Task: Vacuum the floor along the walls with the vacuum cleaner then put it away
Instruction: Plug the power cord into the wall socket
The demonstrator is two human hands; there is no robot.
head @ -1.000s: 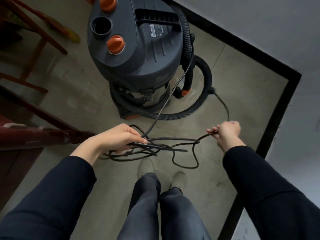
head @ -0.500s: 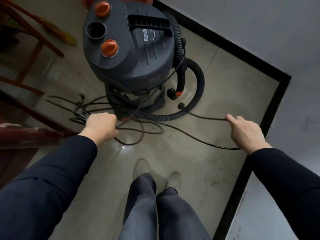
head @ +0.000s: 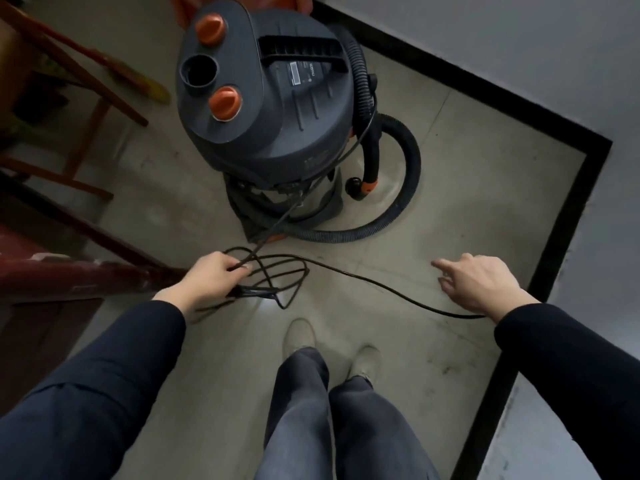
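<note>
Power cord coiled beside the vacuum cleaner (head: 277, 109)

Cord (head: 363, 277) loops are clenched in the left hand (head: 211, 282) at 9 o'clock; the right hand (head: 481, 282), fingers spread, is held at 3 o'clock.

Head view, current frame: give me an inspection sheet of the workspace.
Surface: tiled floor, dark scuffs near the feet.
Job's things: vacuum cleaner upright in the corner, hose curled around its base.
Clutter: nothing seen loose.
Grippers: left hand closed on cord loops; right hand open, fingers spread.
Cables: power cord runs from the loops across the floor under the right hand.
Surroundings: white walls, black skirting, wooden furniture legs left.
</note>
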